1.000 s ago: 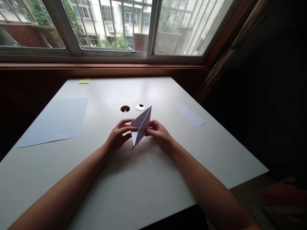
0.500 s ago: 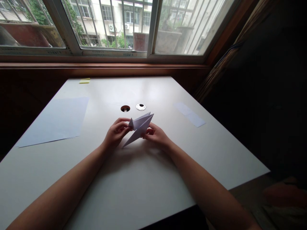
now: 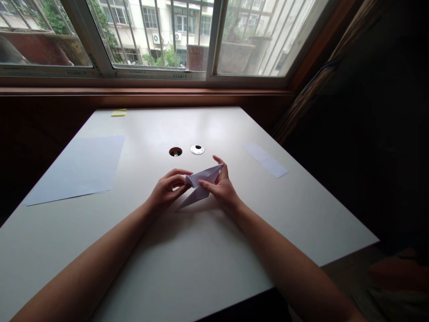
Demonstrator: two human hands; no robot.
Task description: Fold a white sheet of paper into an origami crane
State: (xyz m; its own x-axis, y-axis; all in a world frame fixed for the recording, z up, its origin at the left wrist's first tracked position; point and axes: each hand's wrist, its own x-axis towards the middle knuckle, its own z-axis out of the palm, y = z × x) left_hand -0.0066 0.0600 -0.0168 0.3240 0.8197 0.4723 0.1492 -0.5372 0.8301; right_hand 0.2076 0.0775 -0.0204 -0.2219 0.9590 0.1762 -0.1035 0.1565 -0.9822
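Note:
A folded white paper shape (image 3: 200, 184) with pointed ends lies low over the middle of the white table (image 3: 187, 259), between both hands. My left hand (image 3: 166, 190) pinches its left end with curled fingers. On the right side, my right hand (image 3: 221, 187) grips the paper, thumb on top and a finger stretched along the upper flap. The near tip of the paper points toward me and touches the table.
A stack of white sheets (image 3: 77, 169) lies at the left. Beyond the hands are a round cable hole (image 3: 175, 152) and its loose cap (image 3: 197, 149). A narrow paper strip (image 3: 265, 159) rests at the right, a yellow note (image 3: 118, 113) at the far edge under the window.
The paper, held upright a second ago, has been tilted and flattened down toward the table. My right hand has come over its top; my left hand stays at the left end.

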